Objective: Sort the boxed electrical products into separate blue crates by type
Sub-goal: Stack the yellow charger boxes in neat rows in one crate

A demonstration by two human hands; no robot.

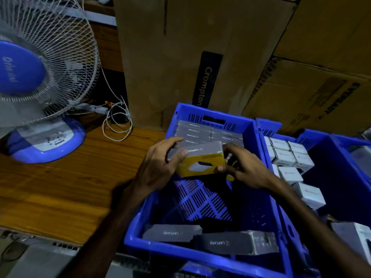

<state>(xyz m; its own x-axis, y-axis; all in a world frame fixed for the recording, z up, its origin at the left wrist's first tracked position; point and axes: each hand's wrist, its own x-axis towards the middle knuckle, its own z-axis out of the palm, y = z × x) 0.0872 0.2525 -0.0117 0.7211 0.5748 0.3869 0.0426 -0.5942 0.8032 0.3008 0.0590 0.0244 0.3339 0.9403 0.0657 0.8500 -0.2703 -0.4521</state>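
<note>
Both hands hold one grey-and-yellow box (202, 161) above the middle of a blue crate (138, 223). My left hand (160, 165) grips its left end and my right hand (243, 167) grips its right end. Behind the held box, a tidy row of grey boxes (198, 130) fills the crate's far end. Two more grey boxes (200, 237) lie loose at the crate's near end. A second blue crate (341, 157) to the right holds several small white boxes (289, 155).
A blue-and-white table fan (40, 77) stands on the wooden table (60, 187) at the left, with a coiled white cable (118, 125) beside it. Big cardboard cartons (180, 57) wall off the back. A white box (357, 235) sits at the right edge.
</note>
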